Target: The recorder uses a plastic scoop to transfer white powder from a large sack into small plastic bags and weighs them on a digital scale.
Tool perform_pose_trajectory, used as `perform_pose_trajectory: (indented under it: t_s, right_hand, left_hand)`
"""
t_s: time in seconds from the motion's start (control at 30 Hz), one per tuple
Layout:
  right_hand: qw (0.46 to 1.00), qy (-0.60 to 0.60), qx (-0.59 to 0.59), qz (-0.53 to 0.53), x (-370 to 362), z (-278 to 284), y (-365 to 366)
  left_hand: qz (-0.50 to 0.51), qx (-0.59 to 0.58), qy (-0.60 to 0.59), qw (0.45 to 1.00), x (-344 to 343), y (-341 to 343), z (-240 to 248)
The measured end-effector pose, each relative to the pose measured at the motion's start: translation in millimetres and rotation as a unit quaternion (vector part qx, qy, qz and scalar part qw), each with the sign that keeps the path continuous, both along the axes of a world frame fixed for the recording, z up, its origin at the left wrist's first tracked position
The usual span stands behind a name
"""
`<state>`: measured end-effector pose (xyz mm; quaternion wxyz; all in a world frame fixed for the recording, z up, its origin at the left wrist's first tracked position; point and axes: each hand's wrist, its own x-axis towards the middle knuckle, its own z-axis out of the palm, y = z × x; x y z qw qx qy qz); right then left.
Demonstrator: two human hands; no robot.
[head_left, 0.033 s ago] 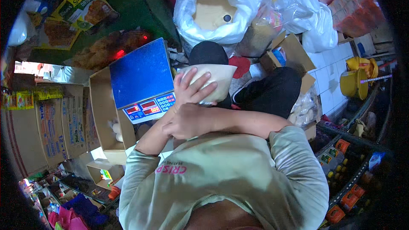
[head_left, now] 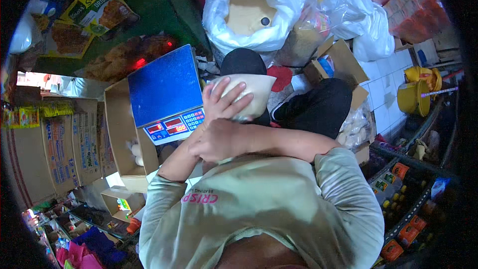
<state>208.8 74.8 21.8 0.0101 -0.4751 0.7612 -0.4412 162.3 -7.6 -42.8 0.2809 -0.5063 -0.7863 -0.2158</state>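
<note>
My left hand [head_left: 227, 100] lies over a clear plastic bag [head_left: 258, 93] packed with something pale, its fingers spread across the side and gripping it. The bag rests over my dark-clad legs [head_left: 318, 107]. Across my left forearm comes my right hand [head_left: 215, 141], blurred, pressed against the arm near the wrist; its fingers are mostly hidden. Left of the bag stands a digital weighing scale [head_left: 164, 87] with a blue platform and lit red displays. Beyond the bag is a large white plastic sack [head_left: 215, 22] of pale tan powder, with a small dark round thing [head_left: 265, 21] on the powder.
An open cardboard box [head_left: 118, 129] stands beside the scale, with more cartons [head_left: 59, 154] farther left. Another open box [head_left: 348, 62] and filled plastic bags [head_left: 371, 32] are at the far right. A yellow container [head_left: 413, 97] and shelves of packets [head_left: 401, 169] line the right side.
</note>
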Motion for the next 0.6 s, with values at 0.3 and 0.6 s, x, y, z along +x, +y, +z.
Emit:
perform_pose_trajectory:
  t_s: [0.3,0.6]
  right_hand:
    - [0.979,-0.024,-0.186,-0.075,-54.5,19.5,24.7]
    - [0.983,-0.027,-0.131,-0.124,-55.2,20.0,13.1]
  left_hand:
    - [0.018,-0.084,-0.221,0.971,-31.5,30.7,63.3]
    - [-0.068,-0.153,-0.254,0.953,-47.5,19.0,47.7]
